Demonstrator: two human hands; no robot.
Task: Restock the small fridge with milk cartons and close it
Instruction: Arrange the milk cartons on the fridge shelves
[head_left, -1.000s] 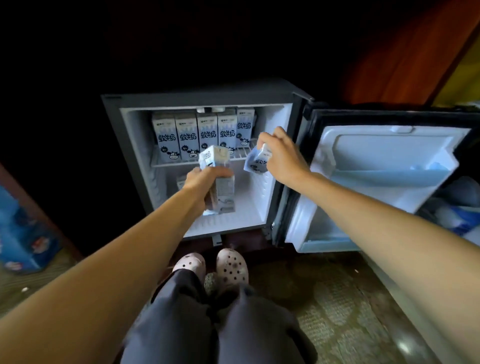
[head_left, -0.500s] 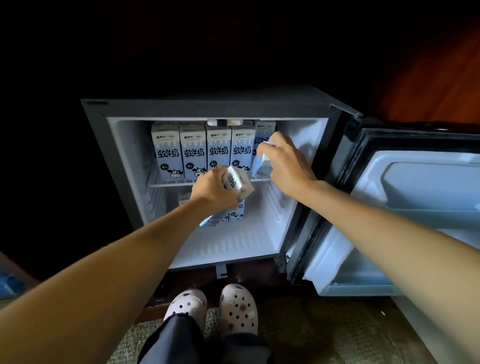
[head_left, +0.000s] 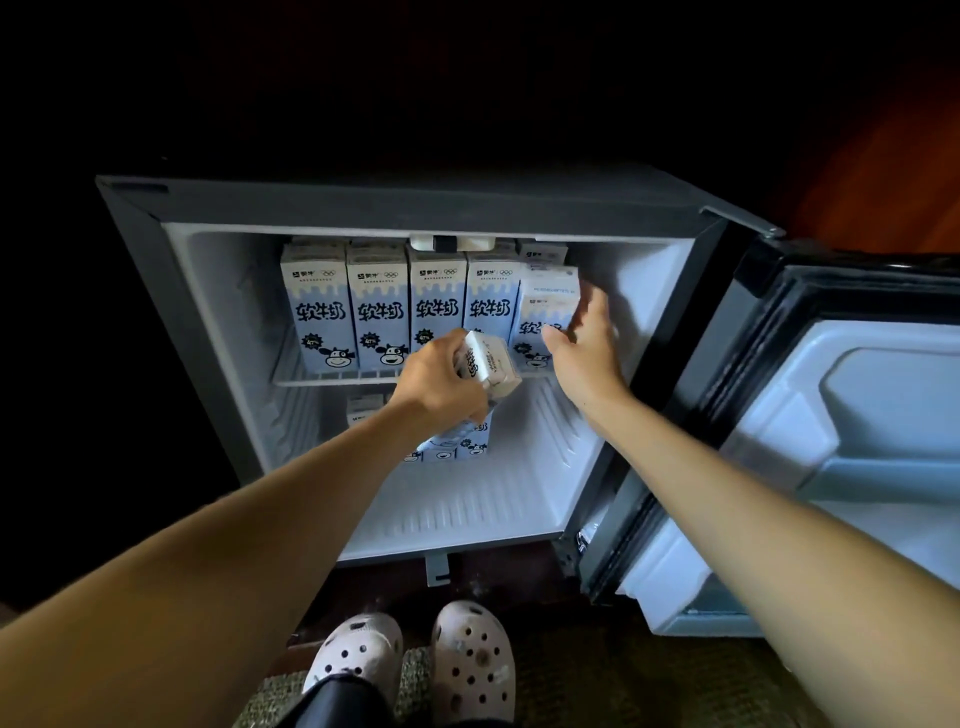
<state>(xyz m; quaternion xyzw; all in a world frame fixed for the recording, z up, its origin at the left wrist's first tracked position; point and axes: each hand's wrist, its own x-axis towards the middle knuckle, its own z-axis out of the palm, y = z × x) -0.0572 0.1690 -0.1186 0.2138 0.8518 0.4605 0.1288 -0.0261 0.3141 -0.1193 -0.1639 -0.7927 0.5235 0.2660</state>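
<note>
The small fridge (head_left: 218, 322) stands open, its door (head_left: 852, 426) swung to the right. Several blue-and-white milk cartons (head_left: 379, 312) stand in a row on the wire shelf (head_left: 301, 378). My right hand (head_left: 587, 348) grips another carton (head_left: 545, 306), upright at the right end of that row on the shelf. My left hand (head_left: 441, 382) holds a tilted carton (head_left: 488, 361) just below the shelf's front edge. A few more cartons (head_left: 457, 447) stand on the fridge floor behind my left hand, partly hidden.
The fridge floor (head_left: 467, 504) in front of the lower cartons is bare white plastic. My feet in white perforated clogs (head_left: 415, 660) stand on a patterned carpet right before the fridge. Dark wood surrounds the fridge.
My right hand has set its carton upright at the right end of the shelf row. My left hand with the tilted carton has moved slightly deeper. The camera has come closer to the fridge.
</note>
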